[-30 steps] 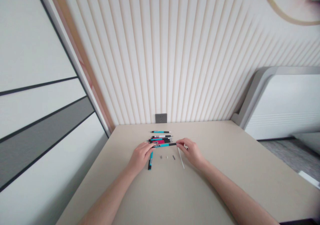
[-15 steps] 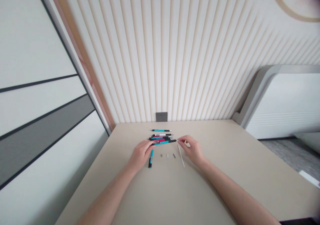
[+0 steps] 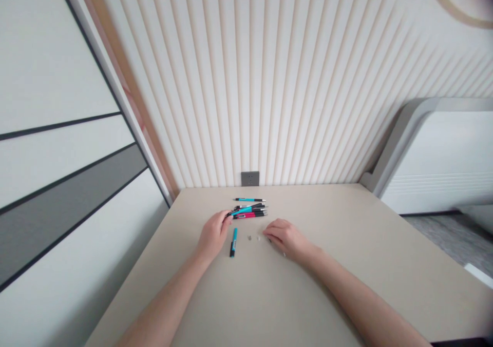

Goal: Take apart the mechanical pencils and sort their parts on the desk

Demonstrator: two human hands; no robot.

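Note:
My left hand (image 3: 213,234) is closed on one end of a blue and black pen barrel (image 3: 242,211), which slants over the row of pens behind it. My right hand (image 3: 287,238) rests low on the table with its fingers drawn together; whatever lies in them is hidden. Left of its fingertips are two tiny parts, a whitish piece (image 3: 258,238) and a greyish piece (image 3: 249,238). A dark bit of a small spring-like part (image 3: 269,241) shows under the fingers. The thin white refill is mostly covered by this hand. A short blue and black pen part (image 3: 233,243) lies between my hands.
Behind my hands lie several pens, among them a red one (image 3: 250,215) and a blue one (image 3: 249,199) farthest back. The beige table (image 3: 246,295) meets a ribbed wall with a dark socket (image 3: 250,178). A white cabinet (image 3: 96,234) stands at the left.
My right hand has left the pen's tip and moved down toward the small parts, covering the refill. My left hand has shifted slightly left and up with the pen, whose free end now points higher.

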